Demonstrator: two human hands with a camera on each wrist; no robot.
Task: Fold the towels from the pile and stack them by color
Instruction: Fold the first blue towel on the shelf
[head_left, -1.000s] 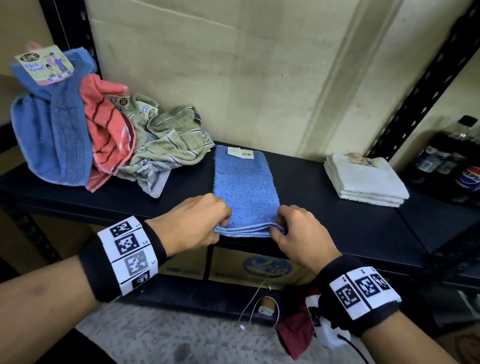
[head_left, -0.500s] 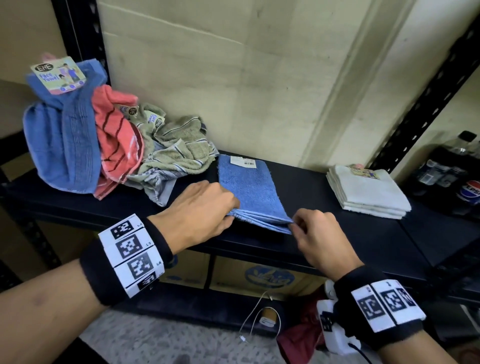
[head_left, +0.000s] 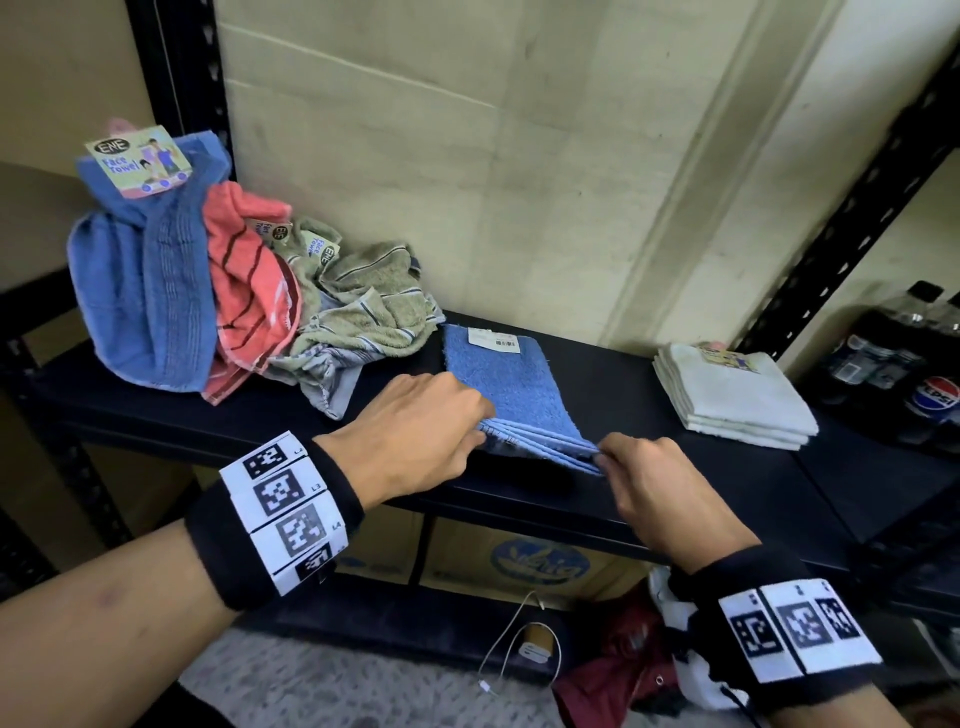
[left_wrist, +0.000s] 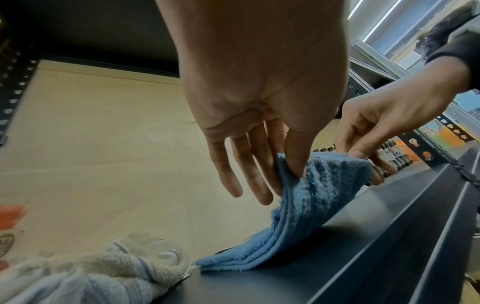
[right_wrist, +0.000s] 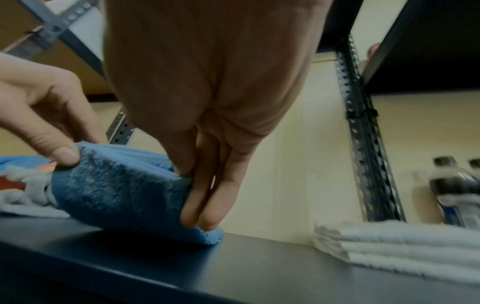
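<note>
Both forearms reach forward over the shelf's front edge, each wrist in a black band with printed markers. The left hand (head_left: 415, 421) and right hand (head_left: 657, 488) each pinch a near corner of the folded blue towel (head_left: 511, 384), thumbs below and fingers (left_wrist: 262, 185) extended on top.

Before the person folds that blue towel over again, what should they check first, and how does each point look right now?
1. Left hand pinches the near left corner of the blue towel: ok.
2. Right hand pinches the near right corner: ok.
3. Near edge lifted off the black shelf: ok.
4. Layers at the near edge aligned: not ok, they fan apart.
5. Far end lying flat, white label on top: ok.
6. Shelf space between the unfolded pile and the white towel stack: ok.
</note>
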